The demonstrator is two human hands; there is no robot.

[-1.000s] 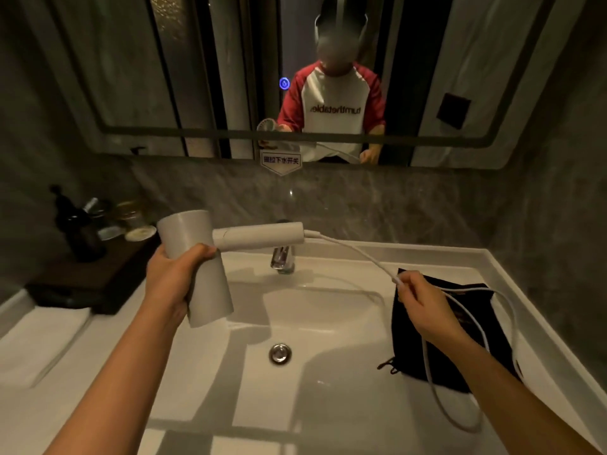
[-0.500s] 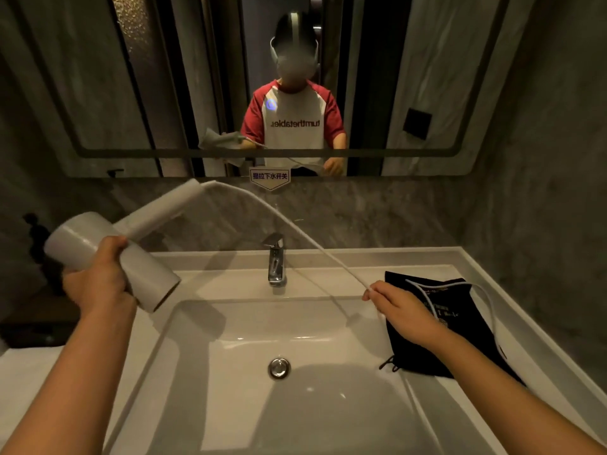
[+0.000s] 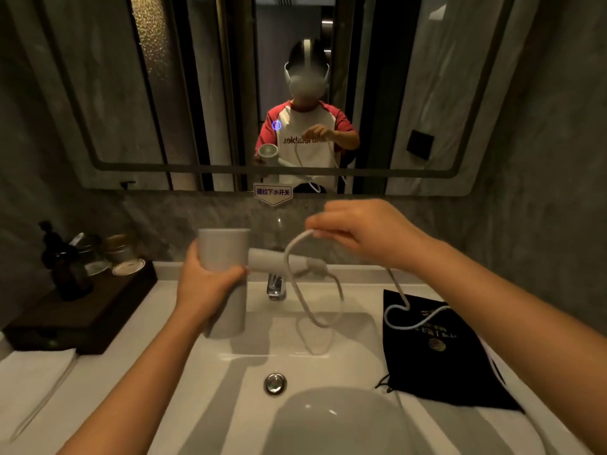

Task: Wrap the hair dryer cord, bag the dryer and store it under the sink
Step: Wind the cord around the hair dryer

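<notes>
My left hand [image 3: 205, 287] grips the barrel of the white hair dryer [image 3: 225, 254] above the sink, its folded handle pointing right. My right hand [image 3: 364, 233] pinches the white cord [image 3: 300, 295] above the handle's end. One loop of cord hangs down from the handle over the basin. The rest of the cord trails past my right wrist onto the black drawstring bag [image 3: 437, 362], which lies flat on the counter right of the basin.
The white sink [image 3: 230, 372] has a chrome faucet [image 3: 275, 289] and a drain plug [image 3: 275, 383]. A dark tray [image 3: 82, 310] with a bottle and jars stands at the left, with a white towel [image 3: 29, 376] in front. A mirror hangs behind.
The dryer has come back from the upper left to the middle over the faucet. My right hand rose from the bag to above the handle, forming a loop of cord.
</notes>
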